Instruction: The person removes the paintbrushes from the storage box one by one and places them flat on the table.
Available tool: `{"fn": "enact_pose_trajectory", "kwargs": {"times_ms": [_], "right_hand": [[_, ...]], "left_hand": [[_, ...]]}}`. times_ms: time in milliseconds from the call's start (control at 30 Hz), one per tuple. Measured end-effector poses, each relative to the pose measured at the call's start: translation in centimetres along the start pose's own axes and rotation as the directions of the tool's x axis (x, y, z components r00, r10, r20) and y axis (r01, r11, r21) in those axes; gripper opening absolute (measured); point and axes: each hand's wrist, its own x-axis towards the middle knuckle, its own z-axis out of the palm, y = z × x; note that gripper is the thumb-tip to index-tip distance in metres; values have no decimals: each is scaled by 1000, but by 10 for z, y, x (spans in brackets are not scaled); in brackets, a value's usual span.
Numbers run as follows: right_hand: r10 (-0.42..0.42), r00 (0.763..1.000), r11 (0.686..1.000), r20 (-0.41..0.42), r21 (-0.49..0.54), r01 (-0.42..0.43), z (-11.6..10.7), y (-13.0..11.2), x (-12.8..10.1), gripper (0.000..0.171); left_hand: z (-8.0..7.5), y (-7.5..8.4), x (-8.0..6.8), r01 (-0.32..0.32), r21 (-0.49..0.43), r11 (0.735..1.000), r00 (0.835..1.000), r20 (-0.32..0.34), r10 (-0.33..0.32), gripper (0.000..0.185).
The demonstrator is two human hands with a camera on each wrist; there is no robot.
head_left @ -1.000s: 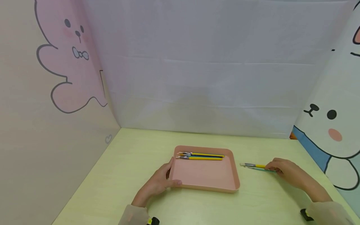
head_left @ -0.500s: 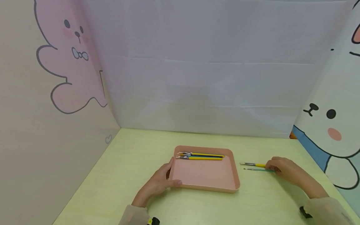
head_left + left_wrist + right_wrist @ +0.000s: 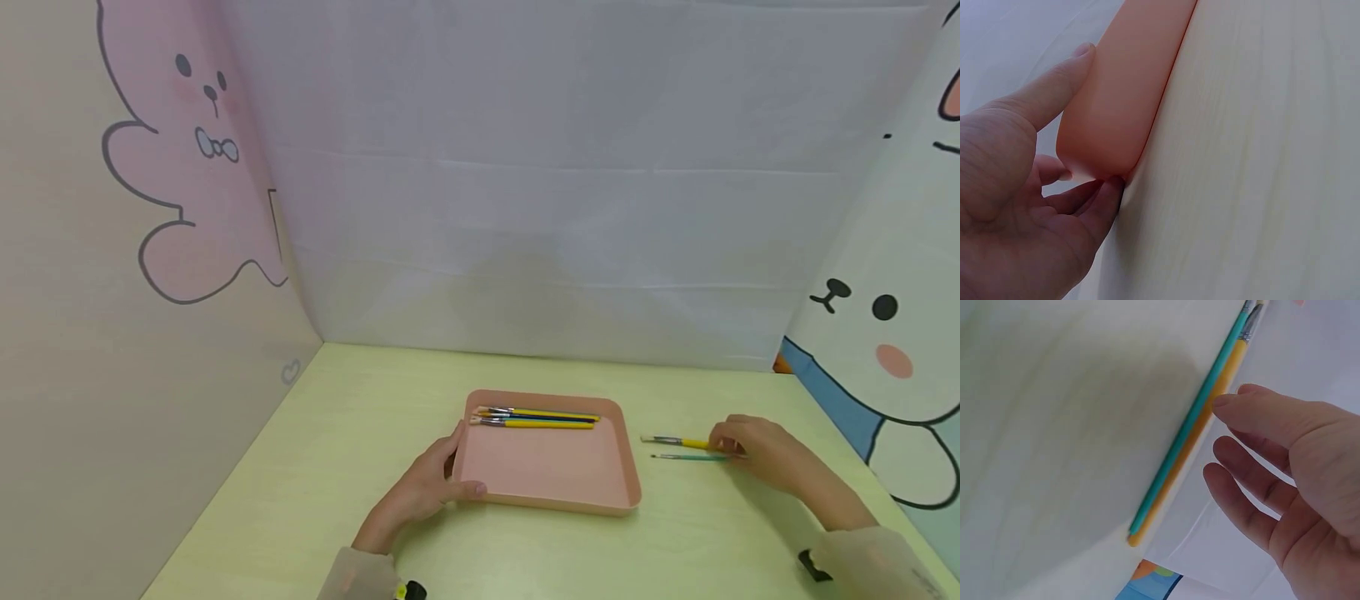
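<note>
A pink rectangular tray lies on the table with several paintbrushes side by side along its far edge. My left hand grips the tray's near left corner, thumb along the front wall and fingers at the left side, also visible in the left wrist view. To the right of the tray, my right hand pinches a yellow paintbrush by its handle between thumb and index finger. A green paintbrush lies beside it, nearer to me; the other right fingers are loosely bent.
The pale wooden table is walled by a white cloth at the back. Cartoon-printed sheets stand at the left and right sides.
The gap between the yellow and green paintbrushes has widened, with the green one's tip shifting slightly toward me. My right hand has moved slightly away from me; the left hand and tray stay put.
</note>
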Motion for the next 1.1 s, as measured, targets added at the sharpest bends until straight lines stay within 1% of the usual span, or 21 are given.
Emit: {"fn": "enact_pose_trajectory", "kwargs": {"times_ms": [133, 267, 500, 633, 833, 967, 1100], "right_hand": [[20, 1000, 1000, 7, -11, -20, -8, -11, 9, 36], [11, 1000, 1000, -7, -7, -11, -17, -24, 22, 36], [17, 1000, 999, 17, 26, -18, -35, -55, 54, 38], [-2, 1000, 998, 23, 55, 1, -41, -70, 74, 39], [1, 998, 994, 64, 106, -7, -45, -90, 100, 40], [-39, 996, 986, 81, 164, 25, -43, -103, 119, 40], [-80, 992, 971, 94, 232, 57, -37, -112, 136, 40]], "left_hand": [[-1, 0, 0, -6, -6, 1000, 1000, 3, 6, 116], [-1, 0, 0, -9, -1, 1000, 1000, 7, 9, 116], [-1, -2, 2, -21, 14, 1000, 1000, 10, 21, 116], [-1, -3, 2, -8, 23, 1000, 1000, 4, 8, 116], [-1, -1, 0, 4, 22, 1000, 1000, 0, -4, 115], [-1, -1, 0, -3, 13, 1000, 1000, 4, 3, 115], [-1, -1, 1, -13, 9, 1000, 1000, 9, 13, 115]]}}
